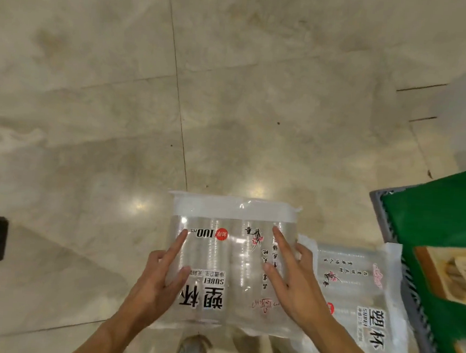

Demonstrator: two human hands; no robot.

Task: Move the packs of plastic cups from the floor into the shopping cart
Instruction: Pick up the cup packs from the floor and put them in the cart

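held: clear film-wrapped pack of plastic cups point(230, 262), lower centre, clamped between left hand point(153, 280) and right hand point(292, 278), fingers spread | left: second clear cup pack point(356, 294) lower right, beside grey-rimmed green shopping cart point(390, 216) | cart contents: cannot tell

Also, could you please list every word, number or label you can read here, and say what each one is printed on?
"塑杯": held pack, large black print, upside down to the camera.
"SUBEI": held pack, beside it.
"100 PCS": held pack, next to a red round badge.
"塑杯" and "SUBEI": second pack at right.
Small vertical characters and red script on both packs: too blurred to read.
Print on the brown box: unreadable.
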